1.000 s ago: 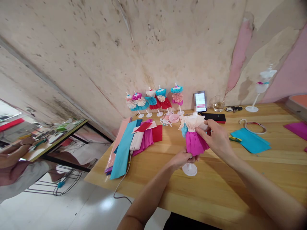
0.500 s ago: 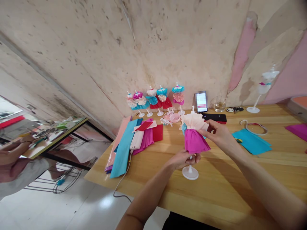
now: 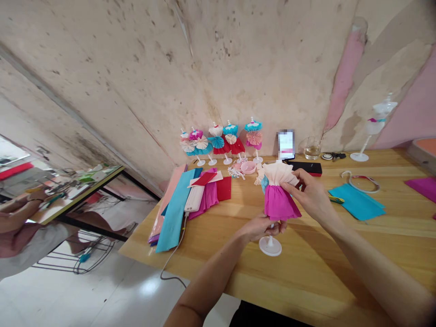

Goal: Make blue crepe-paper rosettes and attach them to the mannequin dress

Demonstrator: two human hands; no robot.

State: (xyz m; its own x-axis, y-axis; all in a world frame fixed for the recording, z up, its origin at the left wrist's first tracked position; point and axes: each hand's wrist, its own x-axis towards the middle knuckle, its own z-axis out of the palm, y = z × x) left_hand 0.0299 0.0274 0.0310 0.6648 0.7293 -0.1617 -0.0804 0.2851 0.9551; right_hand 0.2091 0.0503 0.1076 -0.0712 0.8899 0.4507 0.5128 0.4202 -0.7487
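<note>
A small white mannequin stand [image 3: 270,245] rests on the wooden table [image 3: 306,272] and wears a paper dress [image 3: 279,190] with a magenta skirt, a cream top and a bit of blue at its left. My left hand [image 3: 262,225] is closed around the stand's stem just under the skirt. My right hand [image 3: 311,194] pinches the dress at the waist from the right side.
Several finished paper-dress mannequins [image 3: 221,141] line the wall. Coloured paper sheets [image 3: 184,200] with a white power bank [image 3: 194,198] lie at left; blue paper [image 3: 357,201], a phone [image 3: 286,144], a glass [image 3: 312,148] and a bare mannequin [image 3: 373,123] at right. Another person [image 3: 20,227] sits far left.
The dress and stand shifted slightly right and stand more upright. My right hand slid a little down to the waist; my left hand stays on the stem.
</note>
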